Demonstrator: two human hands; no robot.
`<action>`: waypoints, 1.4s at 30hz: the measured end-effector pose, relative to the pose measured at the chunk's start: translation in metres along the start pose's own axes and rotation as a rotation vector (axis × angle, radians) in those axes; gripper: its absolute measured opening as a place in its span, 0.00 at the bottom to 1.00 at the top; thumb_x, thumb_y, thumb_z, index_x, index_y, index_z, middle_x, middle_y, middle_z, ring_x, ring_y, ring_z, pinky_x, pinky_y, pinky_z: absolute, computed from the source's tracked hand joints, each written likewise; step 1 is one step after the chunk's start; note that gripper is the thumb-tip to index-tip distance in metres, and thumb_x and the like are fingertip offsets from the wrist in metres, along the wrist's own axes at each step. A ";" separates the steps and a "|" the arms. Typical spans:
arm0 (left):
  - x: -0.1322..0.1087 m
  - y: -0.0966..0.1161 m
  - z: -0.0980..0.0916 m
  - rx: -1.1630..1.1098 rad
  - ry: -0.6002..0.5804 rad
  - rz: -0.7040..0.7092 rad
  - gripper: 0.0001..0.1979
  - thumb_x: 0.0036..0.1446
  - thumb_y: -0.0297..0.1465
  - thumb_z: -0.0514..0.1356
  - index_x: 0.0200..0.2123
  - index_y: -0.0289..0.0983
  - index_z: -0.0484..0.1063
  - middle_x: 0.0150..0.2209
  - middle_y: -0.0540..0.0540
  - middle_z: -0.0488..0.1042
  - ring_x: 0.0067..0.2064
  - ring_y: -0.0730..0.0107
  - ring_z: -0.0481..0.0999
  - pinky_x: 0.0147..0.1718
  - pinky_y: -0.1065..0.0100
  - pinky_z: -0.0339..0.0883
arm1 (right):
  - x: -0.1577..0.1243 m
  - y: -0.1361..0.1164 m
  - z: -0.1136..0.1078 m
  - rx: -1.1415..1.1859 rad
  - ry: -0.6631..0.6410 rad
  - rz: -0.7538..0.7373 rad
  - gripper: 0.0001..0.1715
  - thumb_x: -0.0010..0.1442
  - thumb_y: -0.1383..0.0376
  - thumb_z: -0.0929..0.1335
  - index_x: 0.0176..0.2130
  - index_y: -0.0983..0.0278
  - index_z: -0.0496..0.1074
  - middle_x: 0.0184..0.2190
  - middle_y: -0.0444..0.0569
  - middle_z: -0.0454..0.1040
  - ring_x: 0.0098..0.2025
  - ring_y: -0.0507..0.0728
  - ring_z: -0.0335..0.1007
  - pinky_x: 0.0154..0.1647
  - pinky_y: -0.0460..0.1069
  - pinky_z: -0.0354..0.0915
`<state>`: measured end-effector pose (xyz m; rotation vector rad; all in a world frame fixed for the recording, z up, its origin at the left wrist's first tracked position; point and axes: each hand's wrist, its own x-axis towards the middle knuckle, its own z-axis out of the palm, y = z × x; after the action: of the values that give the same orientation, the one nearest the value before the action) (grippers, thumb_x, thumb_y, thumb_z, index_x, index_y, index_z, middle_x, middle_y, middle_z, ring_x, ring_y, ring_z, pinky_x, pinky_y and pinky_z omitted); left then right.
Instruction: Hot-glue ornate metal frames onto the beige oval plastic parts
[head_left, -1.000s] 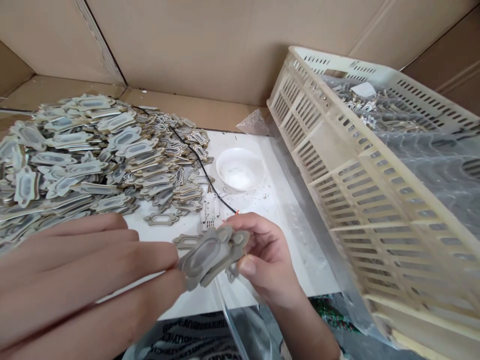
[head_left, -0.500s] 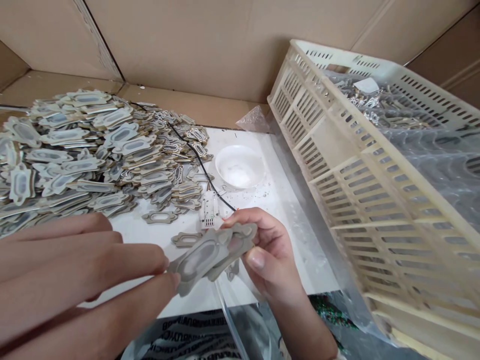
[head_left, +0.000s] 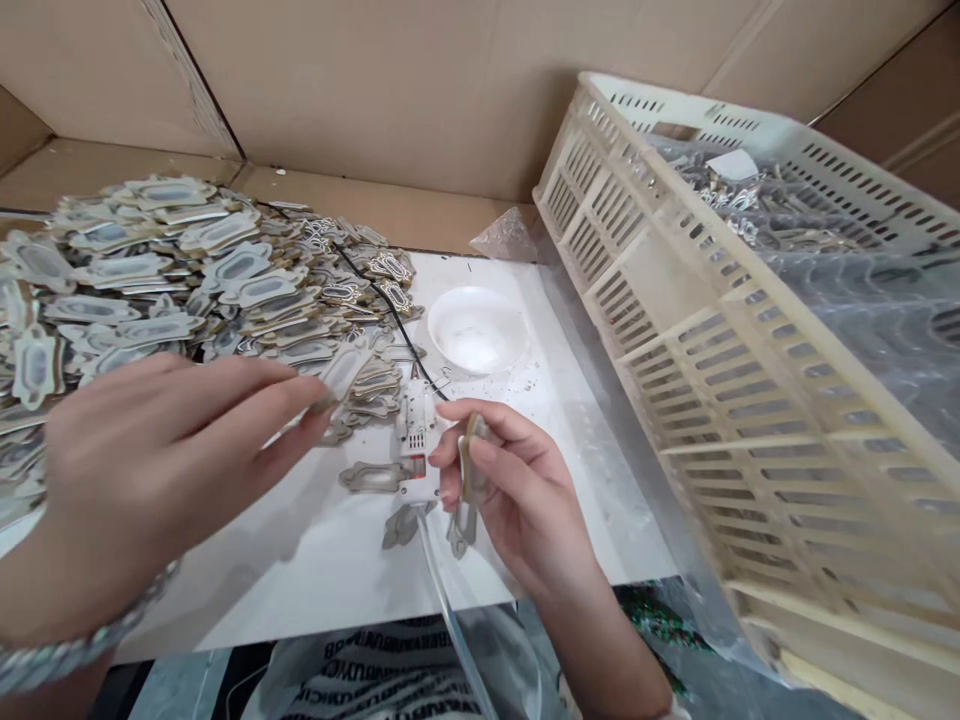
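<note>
Between the thumb and fingers of my left hand (head_left: 172,450) is an ornate grey plate (head_left: 346,372) with a long framed middle, held at the right edge of the heap. My right hand (head_left: 525,480) pinches a second grey plate (head_left: 474,460), turned nearly edge-on. Just left of its fingertips a small white device (head_left: 416,430) with a pointed tip lies on the white tabletop (head_left: 300,560). A loose plate (head_left: 371,477) rests against the device's left side, and another (head_left: 403,525) lies below it. One more plate (head_left: 461,530) shows under my right hand.
A large heap of similar plates (head_left: 165,270) covers the left back. Behind the device stands a white bowl (head_left: 478,330). A cream slatted crate (head_left: 720,380) with plastic-wrapped parts fills the right side. A black cable (head_left: 397,315) crosses the heap's edge; cardboard walls (head_left: 375,90) close the back.
Both hands held overlapping plates together; now the hands are apart with one plate visible in each. My left hand has moved up toward the heap, and the white device is uncovered.
</note>
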<state>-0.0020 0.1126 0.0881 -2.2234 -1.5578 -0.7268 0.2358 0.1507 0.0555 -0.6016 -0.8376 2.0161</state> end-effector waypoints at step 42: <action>-0.013 0.081 0.018 -0.324 0.029 -0.303 0.09 0.66 0.42 0.60 0.41 0.42 0.71 0.32 0.54 0.77 0.20 0.75 0.66 0.21 0.66 0.62 | -0.004 0.009 0.007 -0.275 0.267 -0.440 0.05 0.64 0.67 0.71 0.41 0.58 0.73 0.36 0.42 0.86 0.32 0.52 0.84 0.33 0.46 0.79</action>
<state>0.0742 0.0839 0.0680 -2.1981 -1.9015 -1.1672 0.2284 0.1407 0.0537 -0.7469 -0.9911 1.4020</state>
